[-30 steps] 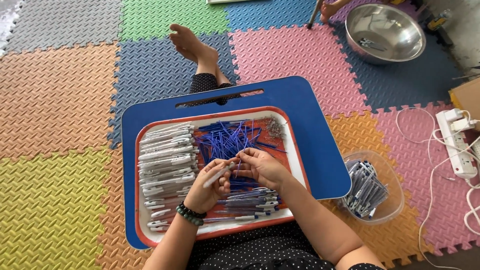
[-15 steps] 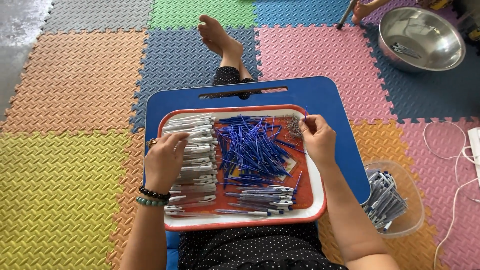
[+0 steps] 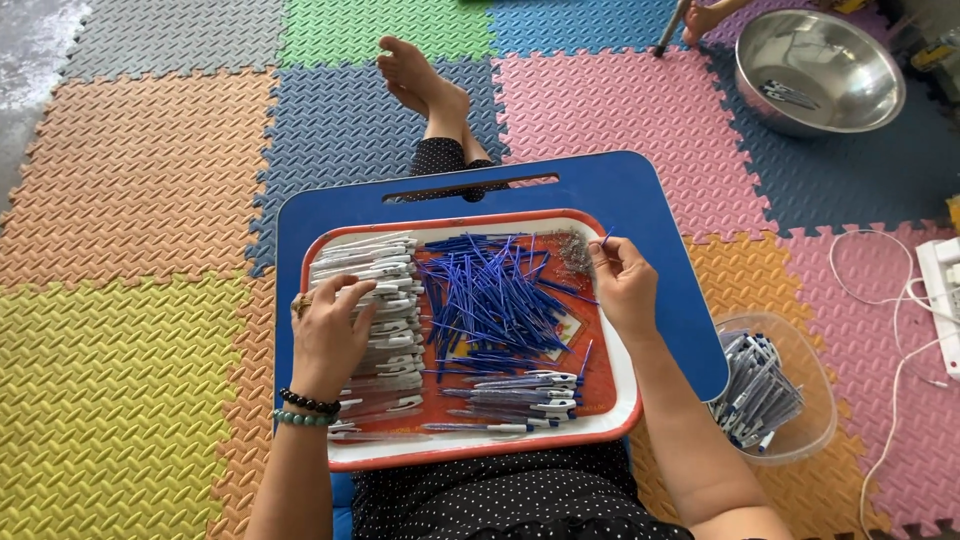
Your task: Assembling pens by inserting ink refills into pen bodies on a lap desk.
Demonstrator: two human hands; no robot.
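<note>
Blue lap board carried a red-rimmed tray. At nine o'clock lay white pen barrels, the left hand spread flat on them — fingers loose, gripping nothing. Blue refills filled the centre: light, thin, bendy, best pinched mid-length. At two o'clock the right hand pinched one refill.
</note>
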